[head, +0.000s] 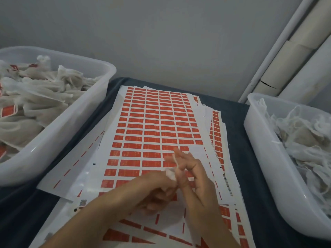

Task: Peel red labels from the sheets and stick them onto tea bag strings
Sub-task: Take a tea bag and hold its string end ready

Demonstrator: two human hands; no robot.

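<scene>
left hand (154,192): holds white tea bag (171,173) | right hand (191,176): pinches its string (176,161) | both together above label sheet (152,122)

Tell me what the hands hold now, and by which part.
The left hand grips a white tea bag by its bunched top. Its string runs up along the right hand fingers, which seem to hold it; the exact pinch is blurred.

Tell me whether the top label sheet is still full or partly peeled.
Partly peeled. The top label sheet keeps full red rows at its far end, but blank white backing shows beside the right hand and along the near rows.
</scene>
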